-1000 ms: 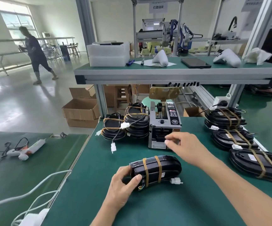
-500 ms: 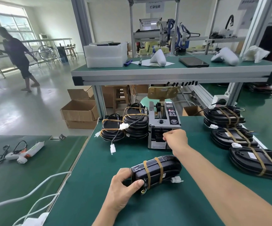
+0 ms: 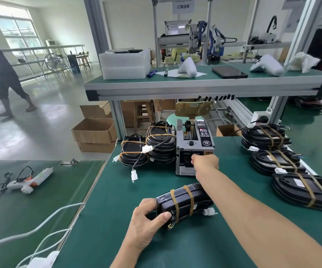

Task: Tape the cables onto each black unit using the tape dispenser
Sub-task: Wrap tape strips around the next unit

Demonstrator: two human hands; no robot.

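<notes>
Right hand (image 3: 206, 163) was curled at the dispenser (image 3: 194, 147) mouth, at 12 o'clock on the bench (image 3: 106, 190); fingertips hidden inside the slot, so couldn't tell whether it pinched tape. No tape strip made out. Left hand (image 3: 146, 222) was clamped on the near end of one unit (image 3: 183, 202), thumb on top, at 6 o'clock from the dispenser. Two tan tape bands were on that unit; its far end was hidden behind the right forearm. One white connector (image 3: 210, 211) stuck out at its 3 o'clock side. Taped stack (image 3: 283, 161) at 3 o'clock: three layers visible, the nearest cut off by the frame edge. Untaped stack (image 3: 148, 149) at 9 o'clock of the dispenser: two piles, unit count per pile unclear, three white plugs dangling.
</notes>
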